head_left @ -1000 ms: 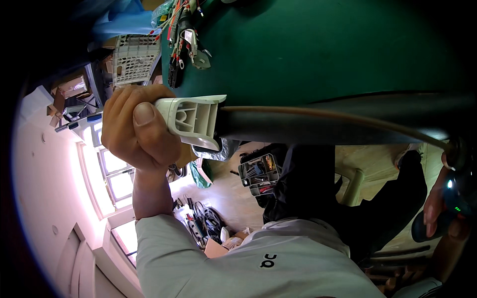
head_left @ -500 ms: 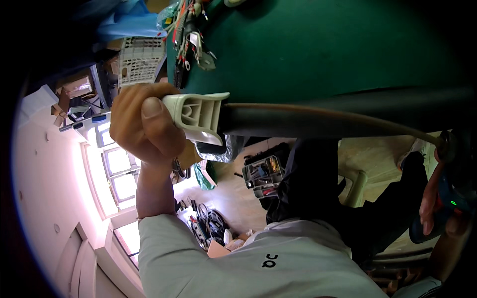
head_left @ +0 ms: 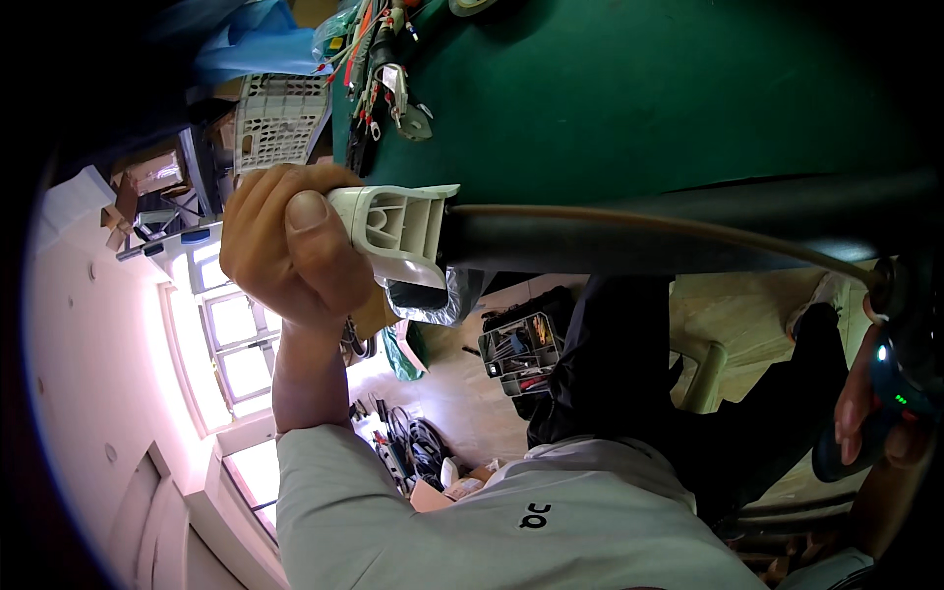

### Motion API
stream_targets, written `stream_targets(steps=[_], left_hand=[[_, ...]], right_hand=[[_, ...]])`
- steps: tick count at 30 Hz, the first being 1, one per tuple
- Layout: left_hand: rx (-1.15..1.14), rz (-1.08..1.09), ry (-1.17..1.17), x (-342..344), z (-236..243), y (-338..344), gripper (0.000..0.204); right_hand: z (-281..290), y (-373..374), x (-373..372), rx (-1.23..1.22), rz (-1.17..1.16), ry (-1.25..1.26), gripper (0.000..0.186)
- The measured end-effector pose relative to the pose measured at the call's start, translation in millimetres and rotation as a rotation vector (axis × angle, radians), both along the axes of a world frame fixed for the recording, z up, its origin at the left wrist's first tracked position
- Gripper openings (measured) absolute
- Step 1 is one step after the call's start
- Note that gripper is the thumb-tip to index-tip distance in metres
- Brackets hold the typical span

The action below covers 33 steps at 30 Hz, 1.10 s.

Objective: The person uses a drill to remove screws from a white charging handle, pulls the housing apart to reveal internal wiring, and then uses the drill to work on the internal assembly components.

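My left hand (head_left: pixel 293 246) is closed around a white ribbed plastic piece (head_left: pixel 398 231), at the left end of a long dark tube (head_left: pixel 610 241) lying across the green table's front edge. A thin brown rod or cable (head_left: pixel 669 221) runs from beside the white piece to the tool at the right. My right hand (head_left: pixel 854 403) is wrapped around a dark power tool (head_left: pixel 900 364) with small green lights, partly in shadow at the right edge. A shiny wrapped bundle (head_left: pixel 438 300) sits just below the white piece.
The green table (head_left: pixel 639 98) holds a bundle of wires (head_left: pixel 383 88) at its left. Beyond it are a white crate (head_left: pixel 280 118) and blue plastic (head_left: pixel 241 44). A toolbox (head_left: pixel 521 354), cords (head_left: pixel 413 447), cardboard and a pale stool-like frame (head_left: pixel 708 369) lie below, near my legs.
Since a second ago the view has shifted a little, with most things slightly farther right. My left hand and the white piece appear slightly rightward too; both grips look the same.
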<state>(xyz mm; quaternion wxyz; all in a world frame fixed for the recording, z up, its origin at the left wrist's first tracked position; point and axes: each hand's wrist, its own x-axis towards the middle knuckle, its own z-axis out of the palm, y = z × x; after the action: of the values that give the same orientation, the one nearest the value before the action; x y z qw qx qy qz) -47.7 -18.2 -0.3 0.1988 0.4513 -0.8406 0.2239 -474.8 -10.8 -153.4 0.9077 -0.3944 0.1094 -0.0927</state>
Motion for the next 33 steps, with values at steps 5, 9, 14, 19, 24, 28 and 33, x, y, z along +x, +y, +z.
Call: stream_targets(steps=[5, 9, 14, 19, 24, 28, 33], left_hand=[[0.0, 0.004, -0.027, 3.0, 0.6, -0.7, 0.033], [0.01, 0.022, -0.011, 1.9, 1.5, -1.3, 0.034], [0.016, 0.02, -0.011, 1.1, 1.8, -2.0, 0.034], [0.02, 0.048, -0.095, 1.3, 3.5, 1.3, 0.046], [0.009, 0.003, -0.017, 1.6, 2.4, -1.1, 0.031], [0.0, -0.008, -0.016, -0.4, 1.5, -2.6, 0.031], [0.001, -0.02, -0.017, -0.6, 1.7, -3.9, 0.031]], right_hand=[[0.3, -2.5, -0.3, 0.019, 0.047, 0.011, 0.047], [6.1, -10.8, 3.7, -0.102, 0.017, -0.096, 0.047], [-4.8, -20.1, 4.9, -0.195, 0.087, -0.209, 0.048], [34.8, 3.1, 12.6, 0.11, -0.221, 0.162, 0.043], [29.2, 4.4, 9.8, 0.081, -0.251, 0.149, 0.041], [29.5, 9.0, 7.7, 0.086, -0.283, 0.155, 0.039], [17.1, 5.6, -1.1, -0.038, -0.171, 0.1, 0.049]])
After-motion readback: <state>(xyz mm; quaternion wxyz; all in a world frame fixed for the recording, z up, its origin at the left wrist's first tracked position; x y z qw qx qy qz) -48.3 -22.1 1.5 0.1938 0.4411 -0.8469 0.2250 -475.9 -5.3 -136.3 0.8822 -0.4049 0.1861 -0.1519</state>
